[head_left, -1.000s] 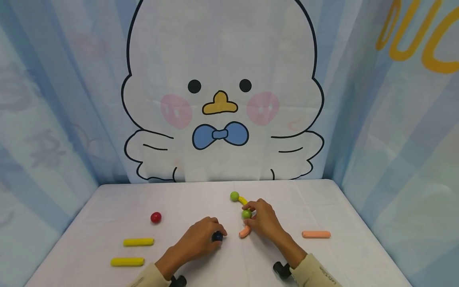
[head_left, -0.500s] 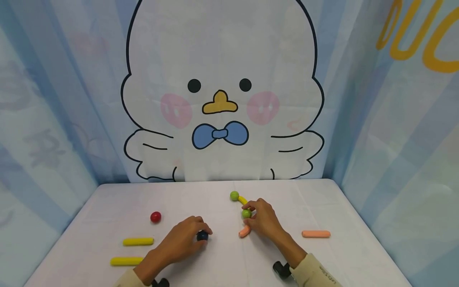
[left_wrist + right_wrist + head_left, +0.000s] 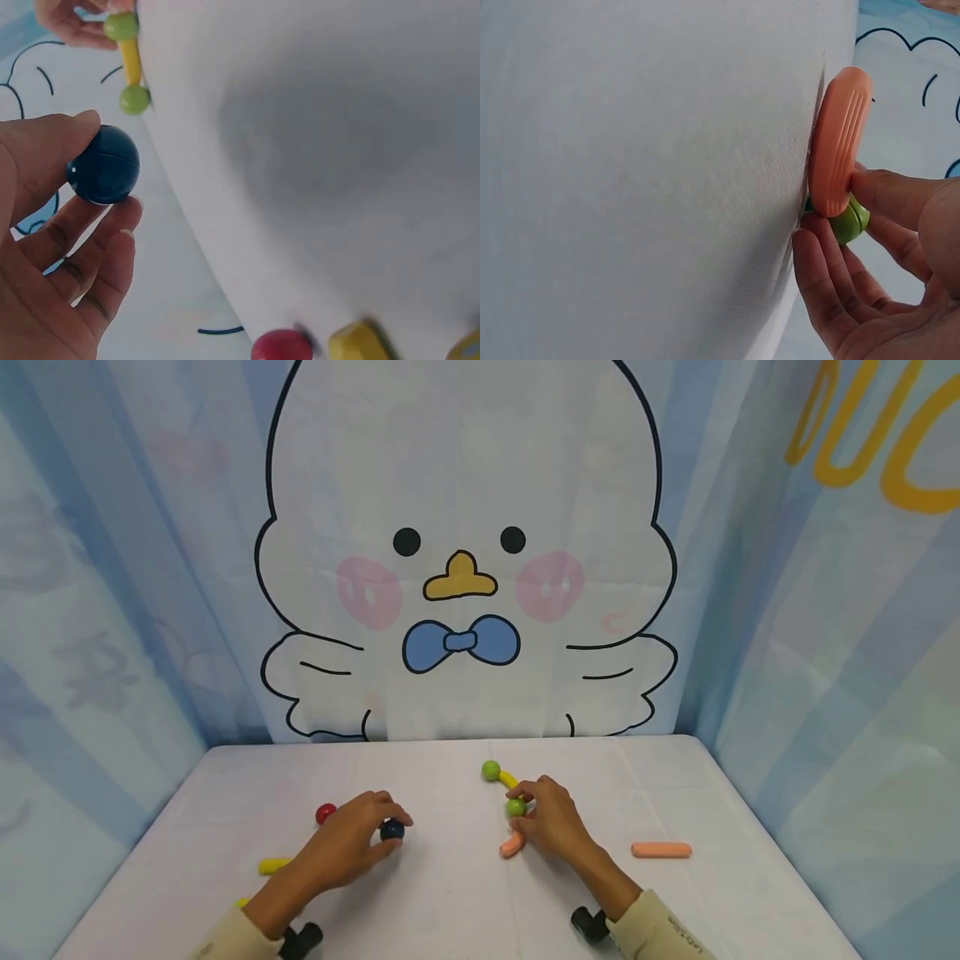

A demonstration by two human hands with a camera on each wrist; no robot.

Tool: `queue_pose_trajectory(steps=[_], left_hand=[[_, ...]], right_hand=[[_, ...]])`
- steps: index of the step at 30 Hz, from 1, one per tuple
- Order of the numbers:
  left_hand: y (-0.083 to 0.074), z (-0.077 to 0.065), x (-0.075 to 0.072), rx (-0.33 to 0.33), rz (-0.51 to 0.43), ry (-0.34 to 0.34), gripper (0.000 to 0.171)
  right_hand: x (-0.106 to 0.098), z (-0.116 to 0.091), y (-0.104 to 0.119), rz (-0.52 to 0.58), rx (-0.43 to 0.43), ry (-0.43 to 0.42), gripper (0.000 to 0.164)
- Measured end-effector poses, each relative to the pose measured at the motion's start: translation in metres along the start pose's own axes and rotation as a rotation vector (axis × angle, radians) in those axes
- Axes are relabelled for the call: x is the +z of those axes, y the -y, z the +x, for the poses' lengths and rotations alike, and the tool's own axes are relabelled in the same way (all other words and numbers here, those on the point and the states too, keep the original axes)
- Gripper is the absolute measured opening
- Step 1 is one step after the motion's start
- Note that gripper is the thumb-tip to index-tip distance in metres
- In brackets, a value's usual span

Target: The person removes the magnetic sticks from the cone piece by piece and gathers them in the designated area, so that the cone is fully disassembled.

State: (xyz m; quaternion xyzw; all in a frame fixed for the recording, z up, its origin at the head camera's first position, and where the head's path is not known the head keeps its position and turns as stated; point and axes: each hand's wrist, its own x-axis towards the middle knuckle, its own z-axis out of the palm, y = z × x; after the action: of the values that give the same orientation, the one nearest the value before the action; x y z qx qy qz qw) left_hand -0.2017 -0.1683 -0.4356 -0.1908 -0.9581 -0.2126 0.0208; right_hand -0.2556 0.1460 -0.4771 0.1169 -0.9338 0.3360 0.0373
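My left hand (image 3: pixel 341 843) pinches a dark blue ball (image 3: pixel 109 165) between thumb and fingers, held up over the white table. With the fingers of my right hand (image 3: pixel 557 820) I grip a green ball (image 3: pixel 516 807) low at the table. A curved orange stick (image 3: pixel 841 142) meets that ball, and its near end shows below my thumb. From the ball's far side a curved yellow stick (image 3: pixel 507 778) runs to a second green ball (image 3: pixel 491 769); my fingers partly cover the yellow stick.
A red ball (image 3: pixel 326 813) and two yellow sticks (image 3: pixel 273 866) lie at the left, partly hidden by my left arm. A straight orange stick (image 3: pixel 661 850) lies to the right on the white table (image 3: pixel 450 927). Behind stands a curtain with a cartoon bird.
My left hand has moved left, carrying the dark blue ball away from the joined pieces and coming over the yellow sticks. The right hand has stayed in place.
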Motion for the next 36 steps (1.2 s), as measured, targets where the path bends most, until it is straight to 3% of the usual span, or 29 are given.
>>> queue_pose_trajectory(steps=[6, 17, 25, 32, 36], left_hand=[[0.013, 0.001, -0.012, 0.031, 0.072, -0.073, 0.025], [0.04, 0.004, -0.034, 0.003, 0.072, -0.051, 0.025], [0.058, 0.005, -0.044, -0.052, 0.074, -0.057, 0.025], [0.076, 0.003, -0.046, -0.149, 0.07, -0.057, 0.027], [0.085, 0.004, -0.049, -0.156, 0.067, -0.052, 0.027]], right_hand=[[0.001, -0.001, -0.001, -0.001, -0.007, 0.001, 0.037], [0.002, 0.001, -0.002, -0.009, 0.005, 0.005, 0.038], [0.002, 0.001, -0.002, -0.014, -0.001, 0.005, 0.038], [0.002, 0.0, -0.001, -0.015, 0.005, 0.01, 0.038], [0.001, 0.001, 0.0, -0.025, 0.007, 0.007, 0.037]])
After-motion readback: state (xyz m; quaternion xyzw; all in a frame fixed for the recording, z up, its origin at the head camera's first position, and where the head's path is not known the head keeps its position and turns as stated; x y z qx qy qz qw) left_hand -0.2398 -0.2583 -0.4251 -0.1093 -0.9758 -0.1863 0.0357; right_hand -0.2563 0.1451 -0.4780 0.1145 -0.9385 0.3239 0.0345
